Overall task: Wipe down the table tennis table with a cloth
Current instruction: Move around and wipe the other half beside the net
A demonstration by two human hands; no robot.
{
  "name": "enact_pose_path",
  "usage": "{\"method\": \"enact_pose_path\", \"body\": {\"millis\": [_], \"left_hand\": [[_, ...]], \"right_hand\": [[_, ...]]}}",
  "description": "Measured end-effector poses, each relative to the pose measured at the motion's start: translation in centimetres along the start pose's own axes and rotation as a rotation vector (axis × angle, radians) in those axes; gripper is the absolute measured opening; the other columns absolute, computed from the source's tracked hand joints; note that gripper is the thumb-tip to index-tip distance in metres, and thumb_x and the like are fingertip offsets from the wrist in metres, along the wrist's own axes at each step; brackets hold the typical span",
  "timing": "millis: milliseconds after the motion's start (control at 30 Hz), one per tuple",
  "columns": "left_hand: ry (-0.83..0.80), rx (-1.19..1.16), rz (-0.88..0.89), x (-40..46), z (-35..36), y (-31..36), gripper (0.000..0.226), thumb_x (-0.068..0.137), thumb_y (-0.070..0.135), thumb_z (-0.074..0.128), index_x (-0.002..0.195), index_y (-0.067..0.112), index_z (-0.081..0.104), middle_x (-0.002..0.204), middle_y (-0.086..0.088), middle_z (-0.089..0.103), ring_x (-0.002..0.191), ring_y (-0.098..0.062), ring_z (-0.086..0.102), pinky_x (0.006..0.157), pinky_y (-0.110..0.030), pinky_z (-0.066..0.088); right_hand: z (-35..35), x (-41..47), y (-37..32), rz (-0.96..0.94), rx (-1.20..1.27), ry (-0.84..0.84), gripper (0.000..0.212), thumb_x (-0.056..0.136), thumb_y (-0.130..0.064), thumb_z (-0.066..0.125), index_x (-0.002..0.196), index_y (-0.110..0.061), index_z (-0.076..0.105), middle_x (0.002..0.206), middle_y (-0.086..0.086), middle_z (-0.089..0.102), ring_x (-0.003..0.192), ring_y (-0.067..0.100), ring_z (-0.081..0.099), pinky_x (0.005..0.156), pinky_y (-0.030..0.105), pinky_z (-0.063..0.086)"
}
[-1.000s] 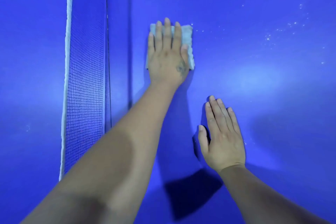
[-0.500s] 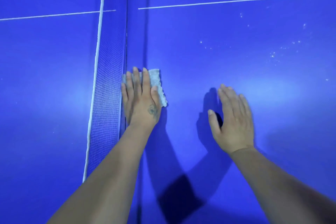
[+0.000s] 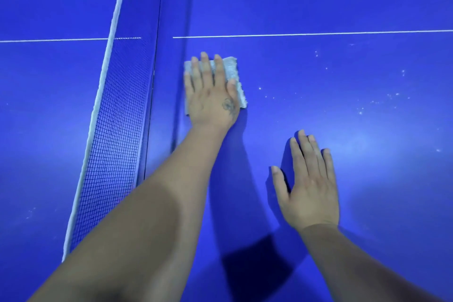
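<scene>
The blue table tennis table [image 3: 343,19] fills the view. A folded pale grey cloth [image 3: 232,70] lies flat on it, a little right of the net. My left hand [image 3: 212,95] presses down on the cloth with straight fingers and covers most of it. My right hand [image 3: 310,186] rests flat on the bare table surface, nearer to me and to the right, with fingers straight and nothing under it.
The net [image 3: 115,135] with its white top band runs from near left to far middle, left of the cloth. A white centre line [image 3: 318,34] crosses the table beyond the hands. White dust specks [image 3: 377,102] are scattered on the surface to the right.
My left hand slid the cloth toward the net, then away from me and slightly right. My right hand stayed flat on the table.
</scene>
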State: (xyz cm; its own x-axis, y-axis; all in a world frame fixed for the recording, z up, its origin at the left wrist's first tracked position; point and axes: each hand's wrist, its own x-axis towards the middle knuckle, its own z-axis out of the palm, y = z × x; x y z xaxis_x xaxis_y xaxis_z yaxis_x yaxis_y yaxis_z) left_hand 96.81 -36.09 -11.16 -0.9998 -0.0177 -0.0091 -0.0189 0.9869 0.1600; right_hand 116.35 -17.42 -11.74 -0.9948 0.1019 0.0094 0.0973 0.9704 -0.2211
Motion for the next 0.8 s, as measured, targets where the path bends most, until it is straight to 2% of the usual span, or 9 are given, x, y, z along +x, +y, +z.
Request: {"method": "enact_pose_path", "body": {"millis": [133, 200, 367, 500, 567, 700, 800], "left_hand": [[-0.001, -0.05, 0.228, -2.9, 1.0, 4.2, 0.065, 0.113, 0.044, 0.019, 0.172, 0.017, 0.016, 0.18, -0.011, 0.01, 0.167, -0.033, 0.002, 0.134, -0.051, 0.002], [0.026, -0.066, 0.264, -6.0, 1.4, 5.0, 0.063, 0.114, 0.043, 0.022, 0.171, 0.016, 0.022, 0.179, -0.01, 0.015, 0.167, -0.032, 0.006, 0.134, -0.051, 0.007], [0.059, -0.073, 0.082, -9.1, 1.0, 1.8, 0.061, 0.114, 0.042, 0.029, 0.171, 0.02, 0.026, 0.179, -0.008, 0.019, 0.167, -0.029, 0.01, 0.134, -0.051, 0.01], [0.124, -0.005, -0.087, -3.4, 0.8, -1.7, 0.063, 0.113, 0.044, 0.03, 0.169, 0.016, 0.031, 0.176, -0.014, 0.025, 0.164, -0.037, 0.02, 0.133, -0.054, 0.013], [0.108, -0.015, -0.148, 0.5, 0.6, -2.2, 0.065, 0.112, 0.045, 0.026, 0.169, 0.015, 0.028, 0.177, -0.016, 0.022, 0.164, -0.038, 0.017, 0.133, -0.056, 0.011], [0.033, -0.076, -0.165, 6.3, 0.2, 0.7, 0.067, 0.112, 0.045, 0.021, 0.172, 0.017, 0.015, 0.18, -0.013, 0.005, 0.166, -0.036, -0.001, 0.134, -0.054, -0.002], [-0.013, -0.109, -0.06, 7.0, 0.2, 4.6, 0.066, 0.113, 0.045, 0.021, 0.173, 0.018, 0.009, 0.181, -0.01, 0.0, 0.166, -0.032, -0.008, 0.133, -0.052, -0.007]], "right_hand": [[0.2, 0.1, 0.0, 0.0, 0.015, 0.014, 0.069, 0.108, -0.048, 0.039, 0.166, -0.01, 0.032, 0.177, 0.001, 0.02, 0.165, 0.019, 0.014, 0.132, 0.052, 0.016], [0.2, 0.1, 0.2, -0.006, 0.018, 0.007, 0.068, 0.108, -0.045, 0.038, 0.166, -0.01, 0.032, 0.177, 0.001, 0.02, 0.165, 0.018, 0.013, 0.132, 0.053, 0.017], [0.1, 0.1, 0.1, -0.003, 0.008, 0.001, 0.067, 0.109, -0.044, 0.037, 0.166, -0.009, 0.032, 0.177, 0.0, 0.019, 0.165, 0.018, 0.013, 0.131, 0.054, 0.019], [0.0, 0.2, 0.1, -0.003, 0.002, 0.004, 0.067, 0.109, -0.046, 0.034, 0.165, -0.009, 0.032, 0.177, 0.001, 0.021, 0.164, 0.019, 0.014, 0.131, 0.055, 0.021], [0.0, 0.2, 0.0, -0.007, 0.002, 0.009, 0.067, 0.109, -0.045, 0.035, 0.165, -0.008, 0.033, 0.176, 0.002, 0.022, 0.164, 0.02, 0.015, 0.13, 0.056, 0.022], [0.1, 0.1, 0.1, -0.004, 0.006, 0.017, 0.066, 0.109, -0.044, 0.037, 0.164, -0.008, 0.035, 0.176, 0.002, 0.022, 0.164, 0.02, 0.016, 0.13, 0.056, 0.022], [0.0, 0.1, 0.1, -0.003, 0.018, 0.02, 0.066, 0.109, -0.043, 0.039, 0.164, -0.008, 0.036, 0.176, 0.002, 0.022, 0.164, 0.02, 0.017, 0.13, 0.056, 0.023]]}}
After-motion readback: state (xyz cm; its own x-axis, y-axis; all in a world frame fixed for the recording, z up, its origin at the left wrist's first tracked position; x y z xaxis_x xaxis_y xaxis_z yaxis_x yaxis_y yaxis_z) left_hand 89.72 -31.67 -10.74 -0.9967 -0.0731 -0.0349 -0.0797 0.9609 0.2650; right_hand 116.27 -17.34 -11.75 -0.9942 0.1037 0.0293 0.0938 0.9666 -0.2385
